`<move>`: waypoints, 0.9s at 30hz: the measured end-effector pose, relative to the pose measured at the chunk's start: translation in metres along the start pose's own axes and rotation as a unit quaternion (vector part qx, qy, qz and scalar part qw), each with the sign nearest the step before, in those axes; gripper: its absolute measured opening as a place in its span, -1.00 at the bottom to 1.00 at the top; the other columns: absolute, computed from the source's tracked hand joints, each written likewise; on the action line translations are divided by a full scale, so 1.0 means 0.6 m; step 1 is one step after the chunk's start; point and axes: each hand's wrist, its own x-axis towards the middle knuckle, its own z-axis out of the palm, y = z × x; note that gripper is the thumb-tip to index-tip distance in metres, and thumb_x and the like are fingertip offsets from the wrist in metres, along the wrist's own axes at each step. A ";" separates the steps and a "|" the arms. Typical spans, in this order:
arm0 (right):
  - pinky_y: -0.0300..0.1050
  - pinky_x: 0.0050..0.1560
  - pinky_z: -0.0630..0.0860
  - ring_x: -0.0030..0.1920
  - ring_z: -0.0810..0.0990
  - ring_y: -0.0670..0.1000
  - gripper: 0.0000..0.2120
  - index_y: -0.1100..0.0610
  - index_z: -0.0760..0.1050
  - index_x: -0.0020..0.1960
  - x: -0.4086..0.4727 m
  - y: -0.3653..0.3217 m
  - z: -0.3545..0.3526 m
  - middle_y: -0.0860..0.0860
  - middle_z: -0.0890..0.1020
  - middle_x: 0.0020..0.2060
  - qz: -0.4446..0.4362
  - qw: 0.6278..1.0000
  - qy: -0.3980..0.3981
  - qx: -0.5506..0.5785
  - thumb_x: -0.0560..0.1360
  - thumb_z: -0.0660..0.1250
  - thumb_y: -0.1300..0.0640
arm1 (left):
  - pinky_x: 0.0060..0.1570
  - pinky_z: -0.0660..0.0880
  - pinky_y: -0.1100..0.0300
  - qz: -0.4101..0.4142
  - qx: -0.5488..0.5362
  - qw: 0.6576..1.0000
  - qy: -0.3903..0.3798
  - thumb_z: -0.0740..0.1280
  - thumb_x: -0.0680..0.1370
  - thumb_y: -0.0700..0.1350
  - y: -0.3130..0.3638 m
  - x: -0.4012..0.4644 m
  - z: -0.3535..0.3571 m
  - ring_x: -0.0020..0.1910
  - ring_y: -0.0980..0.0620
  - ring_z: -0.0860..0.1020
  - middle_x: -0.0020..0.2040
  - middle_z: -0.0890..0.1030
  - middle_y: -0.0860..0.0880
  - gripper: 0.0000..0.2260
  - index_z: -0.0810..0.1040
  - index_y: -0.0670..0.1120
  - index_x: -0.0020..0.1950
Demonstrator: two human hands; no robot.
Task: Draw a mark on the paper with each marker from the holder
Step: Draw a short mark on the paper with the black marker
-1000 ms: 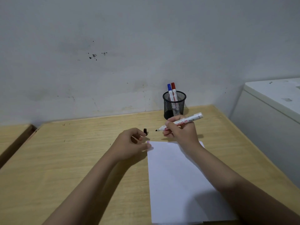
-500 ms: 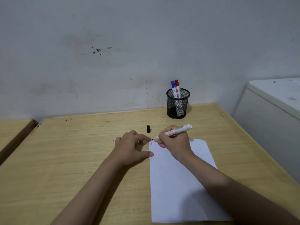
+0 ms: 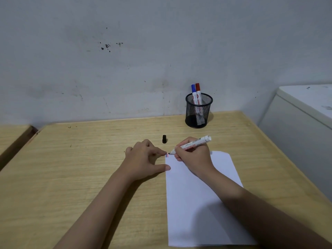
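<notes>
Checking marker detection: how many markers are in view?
3. Blue-capped marker and red-capped marker stand in the mesh holder; an uncapped marker is in the right hand. None seem hidden.

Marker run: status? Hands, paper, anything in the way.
Right hand grips uncapped marker, tip at paper top-left corner. Left hand pins paper edge. Black cap on table, clear. Blue and red markers capped in holder.
</notes>
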 end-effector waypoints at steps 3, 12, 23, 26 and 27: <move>-0.09 -0.27 0.56 -0.39 0.62 0.03 -0.86 0.12 0.53 -0.33 0.000 0.000 0.001 0.14 0.64 -0.40 -0.003 1.000 0.000 -0.005 0.35 0.41 0.29 | 0.13 0.23 0.05 0.002 0.012 1.000 -0.002 0.40 0.26 0.34 0.002 0.000 -0.002 0.08 0.11 0.39 -0.03 0.43 0.13 -0.53 0.55 0.27 0.13; -0.07 -0.30 0.57 -0.43 0.60 0.03 -0.85 0.17 0.49 -0.36 0.001 -0.006 0.002 0.17 0.61 -0.43 0.027 1.000 -0.004 0.010 0.32 0.39 0.33 | 0.05 0.20 0.07 0.016 0.069 0.997 -0.006 0.35 0.29 0.36 0.008 -0.002 -0.006 0.05 0.11 0.40 -0.04 0.42 0.13 -0.52 0.53 0.26 0.17; -0.10 -0.27 0.62 -0.41 0.62 -0.03 -0.88 0.23 0.50 -0.28 0.002 -0.009 -0.004 0.06 0.64 -0.43 0.039 0.991 0.052 0.118 0.40 0.35 0.38 | 0.10 0.19 0.07 0.005 0.048 0.999 -0.021 0.40 0.29 0.31 0.013 -0.001 -0.008 0.06 0.11 0.42 -0.01 0.45 0.12 -0.56 0.54 0.24 0.13; -0.05 -0.21 0.63 -0.40 0.61 -0.02 -0.88 0.21 0.50 -0.28 0.006 -0.012 -0.007 0.11 0.63 -0.40 0.072 0.981 0.073 0.166 0.41 0.35 0.36 | 0.15 0.20 0.11 -0.028 -0.042 0.998 -0.027 0.44 0.32 0.20 0.018 0.008 -0.013 -0.01 0.15 0.50 -0.02 0.54 0.11 -0.64 0.51 0.12 0.04; -0.05 -0.21 0.62 -0.40 0.60 -0.01 -0.87 0.21 0.49 -0.28 0.007 -0.014 -0.007 0.12 0.62 -0.40 0.081 0.977 0.076 0.182 0.41 0.34 0.36 | 0.17 0.23 0.11 -0.037 -0.063 0.997 -0.010 0.43 0.36 0.15 0.020 0.015 -0.014 -0.06 0.17 0.51 -0.03 0.56 0.11 -0.69 0.50 0.09 0.03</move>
